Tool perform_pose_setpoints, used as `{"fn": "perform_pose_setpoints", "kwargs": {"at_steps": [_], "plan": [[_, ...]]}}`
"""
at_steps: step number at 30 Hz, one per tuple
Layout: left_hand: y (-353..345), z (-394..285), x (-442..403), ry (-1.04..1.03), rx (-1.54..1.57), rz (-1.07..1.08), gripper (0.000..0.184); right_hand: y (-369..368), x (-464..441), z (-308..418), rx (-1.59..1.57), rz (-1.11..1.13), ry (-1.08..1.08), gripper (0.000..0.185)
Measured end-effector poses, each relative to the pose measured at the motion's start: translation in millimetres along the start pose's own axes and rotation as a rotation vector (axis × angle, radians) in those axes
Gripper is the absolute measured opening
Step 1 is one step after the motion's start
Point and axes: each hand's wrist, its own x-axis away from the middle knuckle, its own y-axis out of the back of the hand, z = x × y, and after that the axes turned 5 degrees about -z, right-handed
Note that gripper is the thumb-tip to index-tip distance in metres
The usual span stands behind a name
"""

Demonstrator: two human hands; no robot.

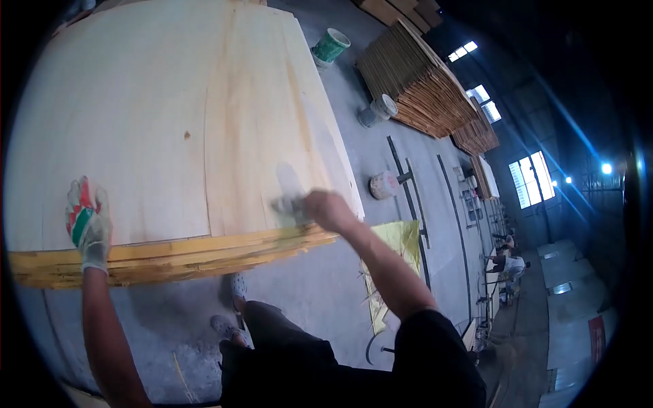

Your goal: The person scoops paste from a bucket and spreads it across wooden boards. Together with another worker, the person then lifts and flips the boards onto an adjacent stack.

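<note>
My left hand [88,221], in a white glove with red and green patches, lies on the near left part of a large pale wood sheet [136,102], its fingers apart. The sheet tops a stack with yellowish edges [170,260]. Near the sheet's right front corner, my bare right hand [326,209] is closed round a tool [290,206] that is blurred and partly hidden. The tool's flat end is at the sheet's surface. A small dark knot [187,135] marks the wood between the hands and the far edge.
Beyond the sheet's right edge stand a green bucket [331,45], a grey bucket [378,111] and a pinkish bucket [384,185]. Stacked boards [422,81] rise behind them. A yellow sack [394,255] and dark rails [415,197] lie on the floor. People [510,263] are far right.
</note>
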Motion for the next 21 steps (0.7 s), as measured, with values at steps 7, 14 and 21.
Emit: {"fn": "perform_pose_setpoints", "kwargs": {"at_steps": [7,14,21], "plan": [[-2.3,10.8,-1.3,0.004,-0.020,0.067,0.054,-16.1,-5.0,76.3,-0.290,-0.252,-0.353,0.021],[10.0,-2.6,-6.7,0.053,-0.016,0.124,0.057,-54.4,-79.7,75.1,0.029,-0.261,-0.139,0.021],[-1.6,22.0,-17.2,-0.151,-0.036,0.139,0.057,-58.1,0.5,150.3,-0.034,-0.159,0.175,0.020]]}}
